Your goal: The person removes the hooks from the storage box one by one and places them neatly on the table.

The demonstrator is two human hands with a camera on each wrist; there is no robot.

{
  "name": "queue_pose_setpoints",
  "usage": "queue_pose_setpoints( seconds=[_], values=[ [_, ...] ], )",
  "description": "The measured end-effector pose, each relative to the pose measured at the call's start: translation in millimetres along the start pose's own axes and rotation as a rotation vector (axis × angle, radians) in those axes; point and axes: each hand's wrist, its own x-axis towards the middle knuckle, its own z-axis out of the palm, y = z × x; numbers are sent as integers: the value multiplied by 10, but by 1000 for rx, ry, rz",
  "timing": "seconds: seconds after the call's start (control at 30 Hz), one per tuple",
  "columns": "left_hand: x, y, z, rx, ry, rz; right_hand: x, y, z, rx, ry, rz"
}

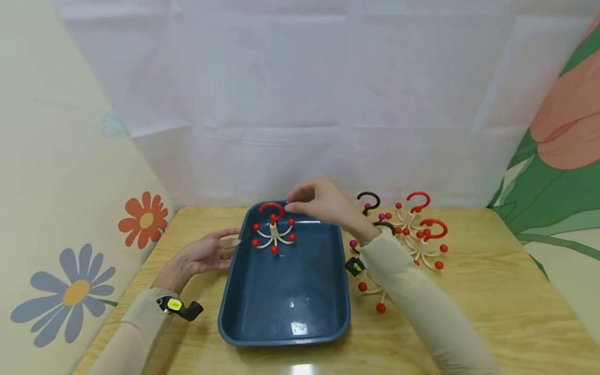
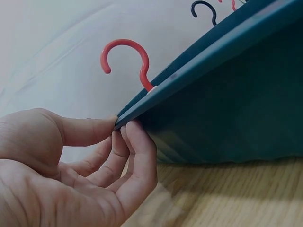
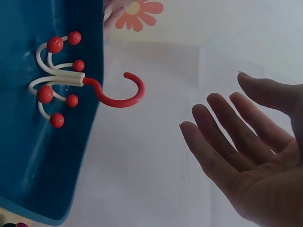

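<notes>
A blue tray (image 1: 281,291) lies on the table, and my left hand (image 1: 206,254) pinches its left rim between thumb and fingers, as the left wrist view shows. Inside the tray, toward its far left, stands a multi-arm hanger (image 1: 274,232) with a red hook, a cream stem and curved arms tipped with red balls. My right hand (image 1: 323,200) is above the tray's far edge, close to that red hook. In the right wrist view the fingers (image 3: 227,127) of this hand are spread and hold nothing, apart from the hook.
Right of the tray, several similar hangers stand in a group, some with red hooks (image 1: 436,228) and some with black hooks (image 1: 369,196). My right forearm (image 1: 422,297) partly covers them. A white cloth (image 1: 281,94) hangs behind the wooden table (image 1: 492,291).
</notes>
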Motion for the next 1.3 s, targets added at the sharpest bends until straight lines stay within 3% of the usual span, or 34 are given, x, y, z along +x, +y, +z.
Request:
queue_pose_setpoints(
  seconds=[0.57,0.9,1.3],
  values=[
    [-49,13,-66,-6,24,1,497,224,449,44,45,47],
    [-67,1,-83,-11,40,1,599,371,697,96,96,102],
    [-66,-3,-83,3,31,6,598,460,788,132,133,123]
  ],
)
